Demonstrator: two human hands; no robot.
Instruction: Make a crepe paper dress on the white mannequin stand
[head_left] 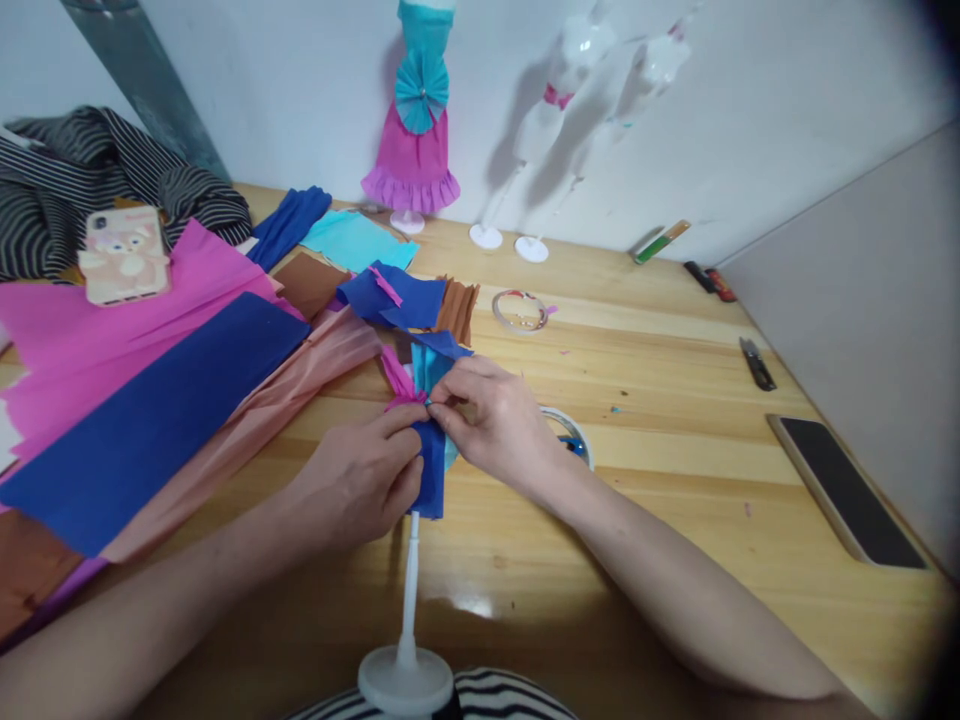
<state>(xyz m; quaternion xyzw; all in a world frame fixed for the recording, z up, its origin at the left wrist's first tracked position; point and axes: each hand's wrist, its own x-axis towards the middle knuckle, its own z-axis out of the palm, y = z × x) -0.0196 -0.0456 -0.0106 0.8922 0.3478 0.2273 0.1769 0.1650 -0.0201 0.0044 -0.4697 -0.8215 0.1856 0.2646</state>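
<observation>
A small white mannequin stand (411,585) lies tilted toward me, its round base near my lap. Blue crepe paper (430,470) wraps its lower body, with a pink crepe strip (399,372) and turquoise crepe paper (429,368) higher up. My left hand (367,465) is closed around the dressed body, thumb and index finger pressing at the waist. Opposite it, my right hand (487,415) pinches at the same spot, fingertips almost touching the left ones. A tiny dark bit shows between the right fingertips, too small to name. The hands hide part of the body.
Crepe paper sheets (165,420) and a phone in a bear case (126,255) cover the left. A dressed mannequin (416,150) and two bare ones stand behind. Tape rolls (520,312), thread snips (757,364) and a dark-screened phone (847,490) lie right.
</observation>
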